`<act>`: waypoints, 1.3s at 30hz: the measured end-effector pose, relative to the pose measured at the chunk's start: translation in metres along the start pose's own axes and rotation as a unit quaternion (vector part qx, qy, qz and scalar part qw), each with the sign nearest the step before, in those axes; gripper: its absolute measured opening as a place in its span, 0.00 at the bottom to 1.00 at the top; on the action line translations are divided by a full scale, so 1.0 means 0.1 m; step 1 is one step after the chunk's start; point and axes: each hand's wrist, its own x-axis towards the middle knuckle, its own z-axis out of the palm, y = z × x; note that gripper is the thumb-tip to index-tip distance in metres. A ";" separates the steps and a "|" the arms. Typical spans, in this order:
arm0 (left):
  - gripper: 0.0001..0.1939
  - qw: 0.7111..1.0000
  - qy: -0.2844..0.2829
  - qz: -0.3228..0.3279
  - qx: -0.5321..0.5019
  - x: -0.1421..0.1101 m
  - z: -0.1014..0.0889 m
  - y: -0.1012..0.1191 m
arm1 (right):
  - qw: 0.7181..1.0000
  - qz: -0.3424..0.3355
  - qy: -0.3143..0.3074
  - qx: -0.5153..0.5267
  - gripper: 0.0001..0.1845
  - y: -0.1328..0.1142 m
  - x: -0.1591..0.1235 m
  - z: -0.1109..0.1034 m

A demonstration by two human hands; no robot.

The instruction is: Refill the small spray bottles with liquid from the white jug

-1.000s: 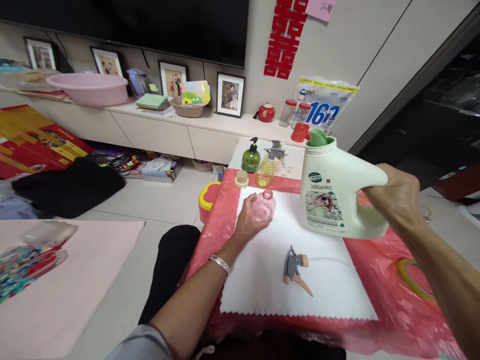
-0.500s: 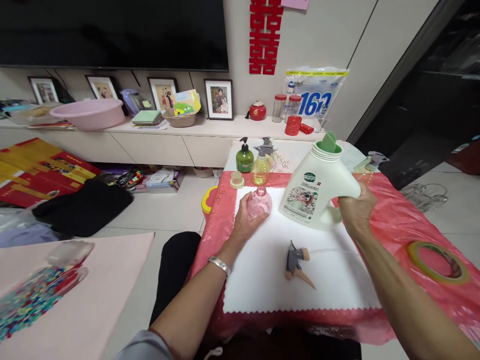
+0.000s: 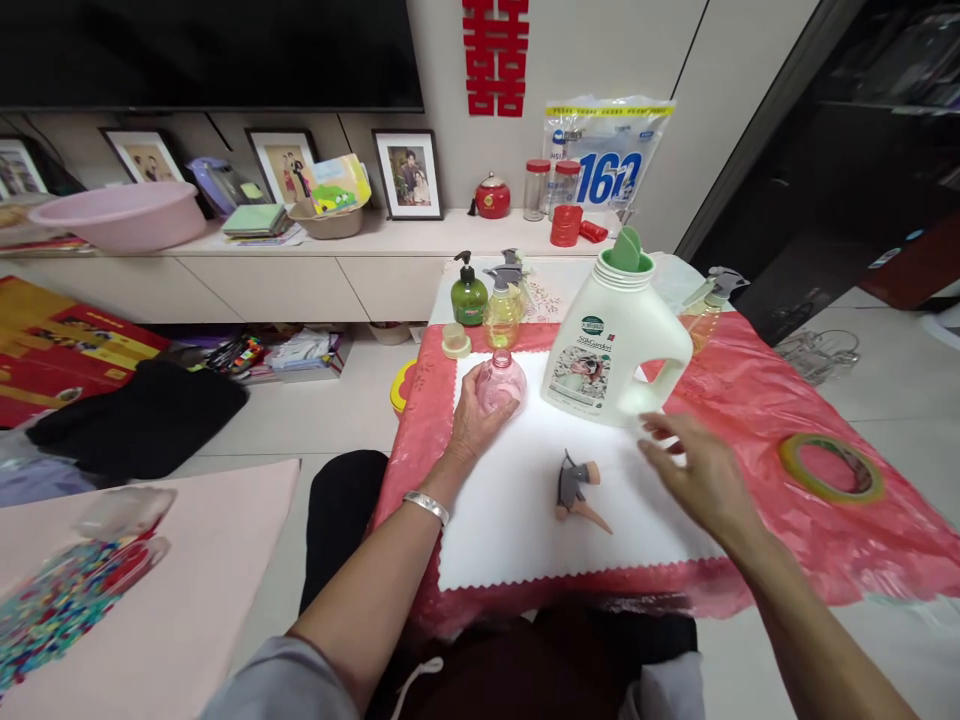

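Pink bottle (image 3: pixel 504 380): how does it look from where you sit?

I see it through the head camera: clear pink plastic, a round body, a narrow bare neck on top. It looks upright, much smaller than the pale jug (image 3: pixel 592 345). I cannot tell how much liquid is inside.

And where is it from the hand?

Right in the left hand (image 3: pixel 476 415). My left fingers wrap its left side and the thumb crosses its lower front, so the grip is snug. The hand hides the base; I cannot tell whether it touches the white sheet (image 3: pixel 510 540) underneath.

What about your other hand?

My right hand (image 3: pixel 697 470) is slightly blurred, its fingers loosely bent and parted, empty. It hovers just in front of the jug's lower right side, near the handle; I cannot tell whether the fingertips brush the plastic. The jug stands upright between the two hands, a little beyond them, a green spout (image 3: pixel 626 250) in its mouth.

Anything nearer you?

A grey and peach spray head (image 3: pixel 574 490) lies on its side on the sheet, between my hands and closer in. My left forearm reaches forward, a silver bracelet (image 3: pixel 426 507) at the wrist; my right forearm slants in from the lower right.
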 end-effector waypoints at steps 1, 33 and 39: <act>0.42 1.000 0.001 -0.001 0.000 0.00 0.00 0.00 | 0.998 -0.049 -0.038 0.000 0.18 -0.06 -0.09 0.07; 0.41 0.999 0.011 -0.047 -0.016 -0.04 0.02 0.12 | 0.871 -0.090 0.116 0.469 0.23 -1.59 1.29 0.12; 0.42 0.999 0.006 -0.049 -0.018 -0.04 0.02 0.09 | 0.881 -0.101 0.064 0.457 0.19 -1.58 1.38 0.30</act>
